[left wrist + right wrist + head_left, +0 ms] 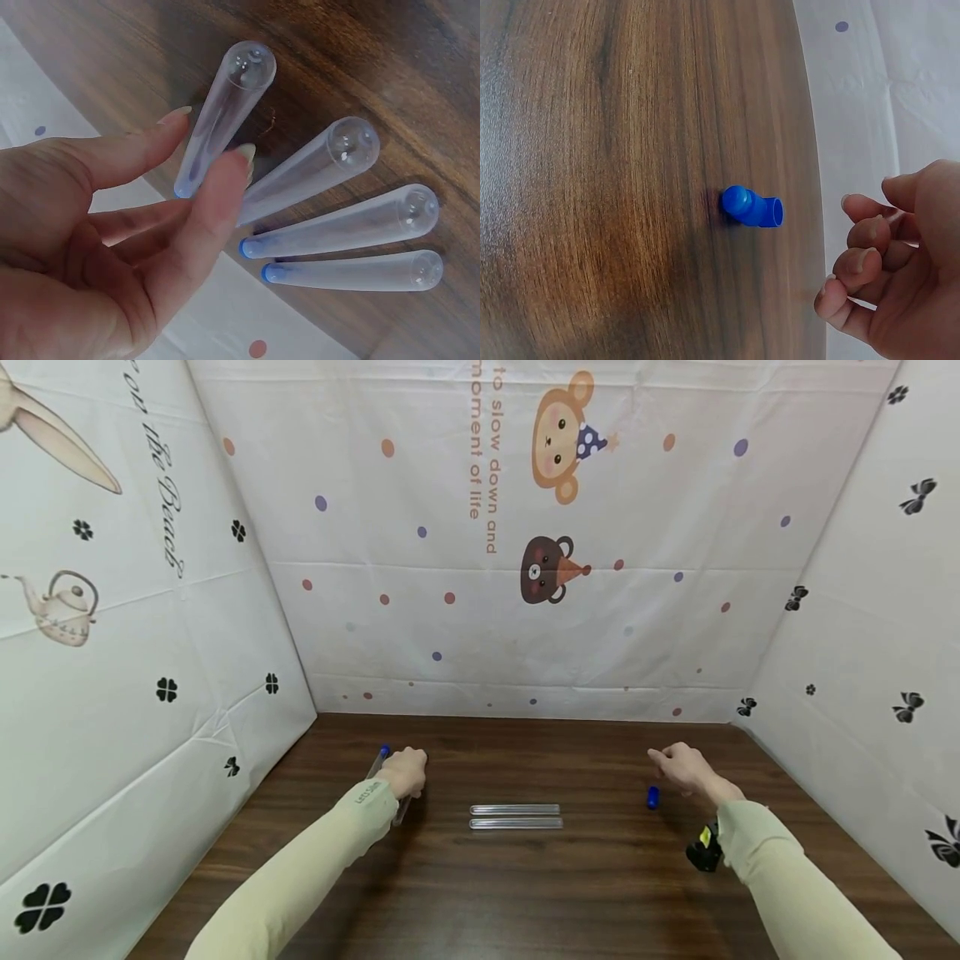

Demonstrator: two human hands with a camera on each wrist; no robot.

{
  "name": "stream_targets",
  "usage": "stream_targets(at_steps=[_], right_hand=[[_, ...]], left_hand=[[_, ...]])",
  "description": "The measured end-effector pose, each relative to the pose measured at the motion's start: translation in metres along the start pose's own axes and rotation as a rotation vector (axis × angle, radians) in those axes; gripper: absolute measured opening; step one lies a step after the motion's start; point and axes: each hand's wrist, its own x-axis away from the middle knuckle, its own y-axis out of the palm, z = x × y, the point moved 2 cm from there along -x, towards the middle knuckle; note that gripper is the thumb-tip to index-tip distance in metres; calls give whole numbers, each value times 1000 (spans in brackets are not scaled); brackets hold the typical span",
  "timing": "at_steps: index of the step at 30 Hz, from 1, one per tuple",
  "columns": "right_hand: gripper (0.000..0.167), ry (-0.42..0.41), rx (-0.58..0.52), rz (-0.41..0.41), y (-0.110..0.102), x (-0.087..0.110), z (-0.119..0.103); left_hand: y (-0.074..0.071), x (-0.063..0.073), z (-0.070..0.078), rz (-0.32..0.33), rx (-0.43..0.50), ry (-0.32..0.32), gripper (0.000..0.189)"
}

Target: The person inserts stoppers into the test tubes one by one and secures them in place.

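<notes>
My left hand [405, 771] hovers over the left part of the table. In the left wrist view its thumb and fingers stand apart about a clear test tube [236, 97] with a blue cap; no firm grip shows. Beside it lie more capped tubes, one partly hidden by the fingers [217, 191]. Two clear tubes without visible caps, a far one [514, 809] and a near one [517, 823], lie parallel mid-table. My right hand [686, 768], fingers loosely curled around nothing, is above the table near small blue caps [739, 201].
The brown wooden table [487, 893] is bounded by a printed white cloth at the back [450, 635], left [150, 727] and right [847, 760]. A black device with a yellow mark [703, 850] is at my right wrist.
</notes>
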Motion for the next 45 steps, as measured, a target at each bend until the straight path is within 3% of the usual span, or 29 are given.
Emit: stream_targets(at_steps=[6,12,14,18,22,25,29,37,45], right_hand=[[45,-15,-27,-36,3,1,1],[37,-30,30,-60,8,2,0],[35,-20,48,-68,10,3,0],[34,-7,68,-70,13,4,3],[34,3,78,-73,15,4,6],[35,22,71,-80,18,3,9],[36,37,44,-95,19,3,10],[39,33,58,-92,14,4,7],[41,35,46,-94,11,3,6]], left_hand=[[-3,1,12,106,-67,52,8],[-2,2,35,192,-64,213,21],[-1,3,44,176,-60,287,28],[3,7,60,52,-9,418,39],[13,8,68,-54,58,487,42],[18,9,73,-65,72,543,35],[20,11,81,-28,62,618,20],[27,9,96,9,6,671,14],[33,10,103,5,-34,649,12]])
